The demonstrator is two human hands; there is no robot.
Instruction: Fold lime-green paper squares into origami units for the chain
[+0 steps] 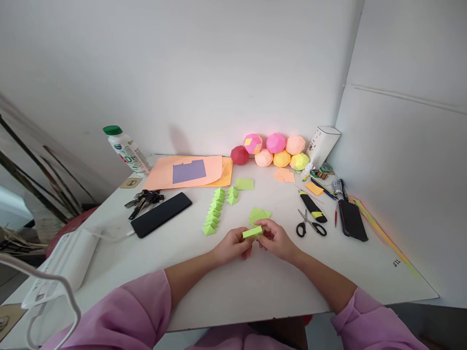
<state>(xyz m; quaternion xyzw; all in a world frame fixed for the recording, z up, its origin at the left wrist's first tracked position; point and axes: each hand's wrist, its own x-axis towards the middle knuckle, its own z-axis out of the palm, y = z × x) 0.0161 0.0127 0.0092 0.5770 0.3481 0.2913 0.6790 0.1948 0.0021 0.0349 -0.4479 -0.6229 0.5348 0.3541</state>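
Observation:
A folded strip of light green paper (252,232) is held level between my two hands, low over the white table. My left hand (233,244) pinches its left end, with the thumb along the near side. At the other end, my right hand (277,240) grips it between thumb and fingers. Just beyond lie flat green paper pieces (258,214), partly hidden by my right hand. To the left runs a row of several folded green paper pyramids (212,214), with a shorter row of pyramids (232,195) beside it. Another green paper rectangle (244,184) lies farther back.
Scissors (310,224), a utility knife (312,206) and a phone (352,220) lie on the right. Several paper balls (276,143) are stacked at the wall. On the left are a black power bank (161,214), keys (145,199) and a bottle (127,153).

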